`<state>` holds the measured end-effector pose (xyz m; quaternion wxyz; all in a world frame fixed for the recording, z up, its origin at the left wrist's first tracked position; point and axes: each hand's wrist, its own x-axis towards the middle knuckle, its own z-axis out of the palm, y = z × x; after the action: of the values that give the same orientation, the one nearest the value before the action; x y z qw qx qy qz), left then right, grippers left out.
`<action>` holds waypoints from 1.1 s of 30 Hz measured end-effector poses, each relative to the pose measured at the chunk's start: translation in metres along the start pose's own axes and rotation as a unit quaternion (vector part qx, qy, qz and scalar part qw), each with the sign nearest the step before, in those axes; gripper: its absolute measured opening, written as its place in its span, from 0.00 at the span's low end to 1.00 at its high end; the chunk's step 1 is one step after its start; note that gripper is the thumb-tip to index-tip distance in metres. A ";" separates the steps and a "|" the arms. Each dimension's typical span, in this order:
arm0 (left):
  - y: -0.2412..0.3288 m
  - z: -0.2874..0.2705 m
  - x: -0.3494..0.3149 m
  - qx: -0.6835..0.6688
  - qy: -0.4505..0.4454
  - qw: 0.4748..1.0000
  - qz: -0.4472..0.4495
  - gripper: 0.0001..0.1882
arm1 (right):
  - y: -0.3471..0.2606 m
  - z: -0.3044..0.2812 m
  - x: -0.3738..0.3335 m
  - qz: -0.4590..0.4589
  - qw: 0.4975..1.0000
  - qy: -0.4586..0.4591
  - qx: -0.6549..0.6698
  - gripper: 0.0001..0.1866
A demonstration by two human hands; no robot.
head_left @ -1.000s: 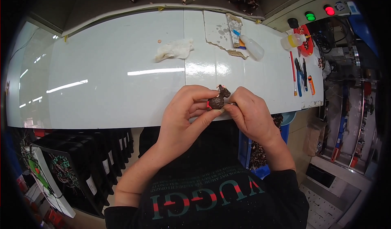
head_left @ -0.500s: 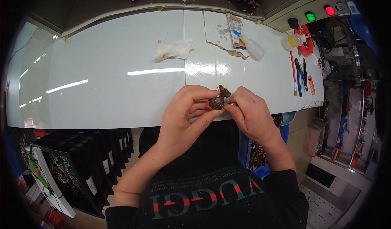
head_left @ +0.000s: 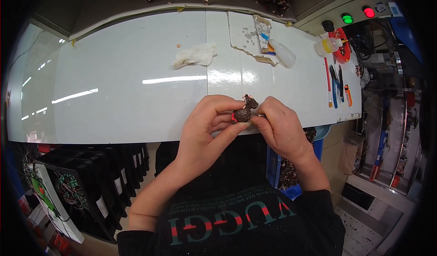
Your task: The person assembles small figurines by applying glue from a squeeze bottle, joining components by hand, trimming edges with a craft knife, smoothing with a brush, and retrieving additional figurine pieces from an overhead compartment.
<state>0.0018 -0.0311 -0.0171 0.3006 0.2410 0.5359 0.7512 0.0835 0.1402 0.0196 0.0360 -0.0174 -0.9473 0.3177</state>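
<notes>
Gripping of dark figurine (head_left: pixel 244 113) by left hand (head_left: pixel 205 125) was noted; thin item (head_left: pixel 259 115) was pinched in right hand (head_left: pixel 283 129). Figurine was judged light, stiff, somewhat fragile; best held around middle.

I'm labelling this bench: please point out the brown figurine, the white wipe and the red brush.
Brown figurine (head_left: pixel 241 115): head view, on its rounded body.
White wipe (head_left: pixel 196 55): head view, on its crumpled middle.
Red brush (head_left: pixel 327 76): head view, on its handle.

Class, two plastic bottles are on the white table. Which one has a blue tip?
The pale bottle on the left, whose blue tip points away from the person. The other bottle, farther right, shows a yellow band instead.
</notes>
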 end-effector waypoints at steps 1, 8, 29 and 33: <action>0.000 0.000 0.000 0.003 0.000 1.000 0.002 0.17 | 0.000 0.000 0.000 0.002 1.000 0.001 0.000 0.12; 0.002 -0.003 -0.001 0.003 0.001 1.000 0.001 0.17 | -0.003 -0.001 0.002 -0.001 1.000 -0.011 -0.001 0.12; 0.003 0.015 0.005 -0.090 -0.027 0.996 0.011 0.17 | -0.006 -0.024 0.000 0.020 0.997 -0.016 0.075 0.10; 0.001 0.015 0.006 -0.082 -0.025 0.996 0.016 0.17 | -0.004 -0.022 0.001 0.008 0.999 -0.003 0.052 0.11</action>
<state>0.0078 -0.0170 -0.0107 0.3203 0.2427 0.4606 0.7914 0.0838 0.1504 0.0390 0.0312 -0.0225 -0.9296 0.3666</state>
